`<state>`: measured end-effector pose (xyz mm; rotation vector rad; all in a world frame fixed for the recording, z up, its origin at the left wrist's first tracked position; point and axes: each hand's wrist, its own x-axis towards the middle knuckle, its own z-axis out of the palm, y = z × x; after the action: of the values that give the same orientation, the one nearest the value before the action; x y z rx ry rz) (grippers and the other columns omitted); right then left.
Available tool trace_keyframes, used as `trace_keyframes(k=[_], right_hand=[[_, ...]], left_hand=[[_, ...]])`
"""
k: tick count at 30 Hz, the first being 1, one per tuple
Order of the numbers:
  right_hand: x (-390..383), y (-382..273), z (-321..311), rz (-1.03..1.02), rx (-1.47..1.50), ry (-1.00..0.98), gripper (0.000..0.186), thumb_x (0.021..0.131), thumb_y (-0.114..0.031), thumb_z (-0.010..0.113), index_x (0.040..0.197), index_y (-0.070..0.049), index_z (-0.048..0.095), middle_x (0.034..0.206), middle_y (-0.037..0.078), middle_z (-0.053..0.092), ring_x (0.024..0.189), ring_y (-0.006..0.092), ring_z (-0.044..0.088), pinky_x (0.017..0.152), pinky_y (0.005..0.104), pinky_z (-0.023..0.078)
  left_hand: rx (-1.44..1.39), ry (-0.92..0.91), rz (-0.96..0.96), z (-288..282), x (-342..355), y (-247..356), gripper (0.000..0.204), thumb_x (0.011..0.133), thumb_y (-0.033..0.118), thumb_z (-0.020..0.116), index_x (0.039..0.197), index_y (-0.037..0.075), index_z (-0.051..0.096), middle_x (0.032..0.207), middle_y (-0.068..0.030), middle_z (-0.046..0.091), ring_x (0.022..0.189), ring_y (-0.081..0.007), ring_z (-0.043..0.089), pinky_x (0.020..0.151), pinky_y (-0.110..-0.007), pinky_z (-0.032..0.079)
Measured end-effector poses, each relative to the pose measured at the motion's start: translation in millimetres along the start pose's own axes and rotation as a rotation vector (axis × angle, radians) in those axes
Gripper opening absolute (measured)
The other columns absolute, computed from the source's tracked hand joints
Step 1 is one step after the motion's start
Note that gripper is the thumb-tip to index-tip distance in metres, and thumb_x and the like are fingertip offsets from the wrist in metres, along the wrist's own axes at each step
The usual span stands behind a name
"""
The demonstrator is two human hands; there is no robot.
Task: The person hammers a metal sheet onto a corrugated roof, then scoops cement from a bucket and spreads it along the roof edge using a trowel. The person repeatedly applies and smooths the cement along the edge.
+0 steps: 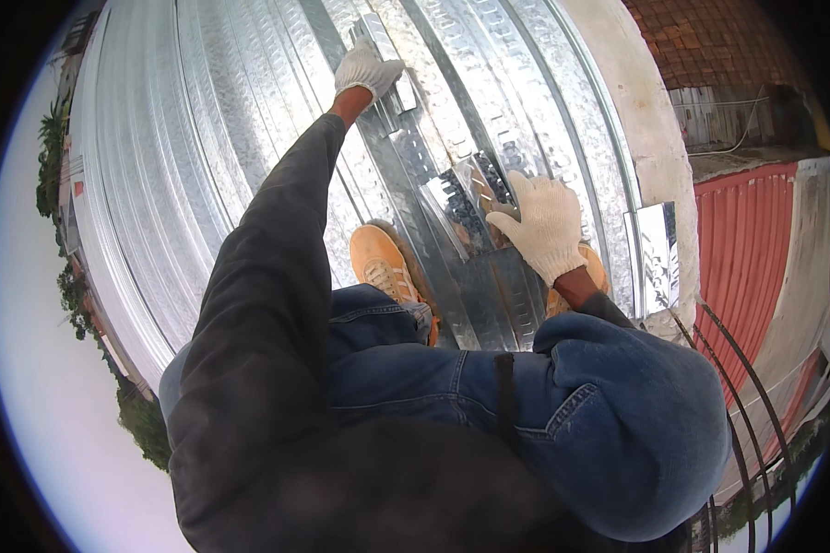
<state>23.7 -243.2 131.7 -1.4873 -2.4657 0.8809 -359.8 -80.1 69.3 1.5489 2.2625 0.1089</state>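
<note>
Right hand (pixel 542 226), nearer, thumb spread wide; shiny metal piece (pixel 454 198) lay just left of it on ribbed roofing (pixel 221 111), long axis running forward-left. Left hand (pixel 367 70) lay over farther metal strip (pixel 404 93); grip unclear.

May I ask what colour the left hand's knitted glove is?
Off-white knitted glove, best in head view.

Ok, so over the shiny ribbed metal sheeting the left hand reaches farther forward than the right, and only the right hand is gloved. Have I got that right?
Not quite: the left hand is gloved too, just like the right hand, as the head view shows. It does reach farther forward over the shiny ribbed metal sheeting.
</note>
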Motion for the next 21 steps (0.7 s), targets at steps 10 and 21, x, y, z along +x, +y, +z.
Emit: trace_keyframes(k=[10,21], right_hand=[[15.8,-11.1,10.2,-0.032,0.046,0.028,0.05,0.089,-0.027,0.09,0.131,-0.009,0.07,0.106,0.012,0.077,0.102,0.0368,0.074,0.089,0.0509,0.056],[59.7,-14.5,23.9,-0.26,-0.073,-0.083,0.031,0.097,-0.03,0.084,0.12,-0.011,0.078,0.102,0.012,0.079,0.108,0.0302,0.075,0.097,0.0467,0.054]], left_hand=[[0.198,0.316,0.619,24.8,-88.1,20.2,0.061,0.091,0.041,0.087,0.142,0.009,0.075,0.149,-0.0161,0.074,0.126,-0.0388,0.075,0.109,-0.051,0.058],[-0.146,0.61,0.675,-16.8,-28.5,36.0,0.057,0.092,0.042,0.094,0.13,0.003,0.077,0.15,-0.0213,0.074,0.129,-0.0362,0.076,0.113,-0.048,0.058]])
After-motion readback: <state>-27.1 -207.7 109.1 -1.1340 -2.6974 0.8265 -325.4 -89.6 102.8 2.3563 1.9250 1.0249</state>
